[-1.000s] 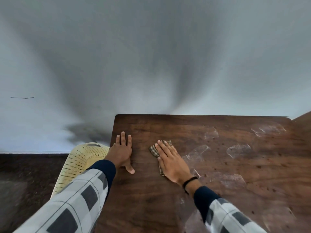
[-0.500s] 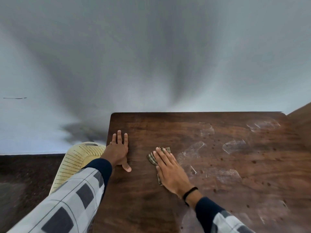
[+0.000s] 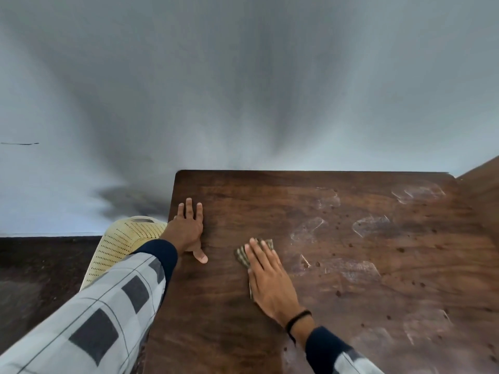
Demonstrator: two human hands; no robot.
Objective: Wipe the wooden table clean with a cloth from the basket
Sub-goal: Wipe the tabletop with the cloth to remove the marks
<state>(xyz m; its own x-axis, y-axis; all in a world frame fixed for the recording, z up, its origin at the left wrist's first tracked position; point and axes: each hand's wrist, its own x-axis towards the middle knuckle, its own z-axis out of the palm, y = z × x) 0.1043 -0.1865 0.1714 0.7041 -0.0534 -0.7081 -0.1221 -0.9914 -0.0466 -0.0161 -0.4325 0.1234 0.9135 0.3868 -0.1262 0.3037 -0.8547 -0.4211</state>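
A dark wooden table [image 3: 351, 306] fills the lower right, with pale dried smears and small dark spots on its right half. My right hand [image 3: 270, 279] lies flat with straight fingers on a small checked cloth [image 3: 244, 256], pressing it onto the wood; only the cloth's far edge shows past the fingertips. My left hand [image 3: 189, 228] rests flat on the table near its left edge, fingers straight and thumb out. The cream perforated basket [image 3: 121, 247] stands on the floor just left of the table, partly behind my left sleeve.
A pale wall [image 3: 243, 90] rises right behind the table's far edge. Dark floor [image 3: 40, 279] lies to the left. Another wooden surface [image 3: 483, 195] adjoins the table at the far right.
My right hand has slid the cloth toward me and a little left across the table. My left hand has stayed planted near the left edge.
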